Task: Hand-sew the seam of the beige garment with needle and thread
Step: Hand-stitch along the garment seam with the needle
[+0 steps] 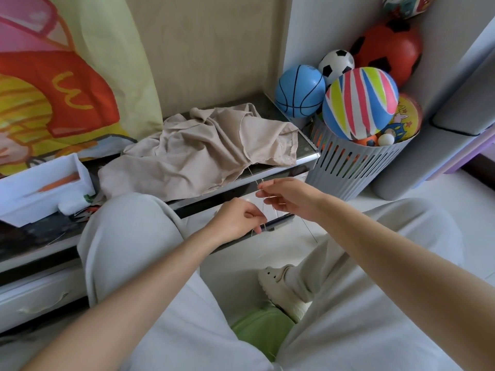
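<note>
Both hands work just off the bench's (308, 153) front edge, I'd say to draw the thread (254, 175) taut. The right hand (288, 196) pinches it higher, the left hand (239, 219) lower. It leads back to the beige garment (198, 148), crumpled and creased with raw edges, lying near the bench's right front corner. I can't pick out the needle.

Soft even daylight, faint shadows, wide-angle bending at edges, slightly soft focus
</note>
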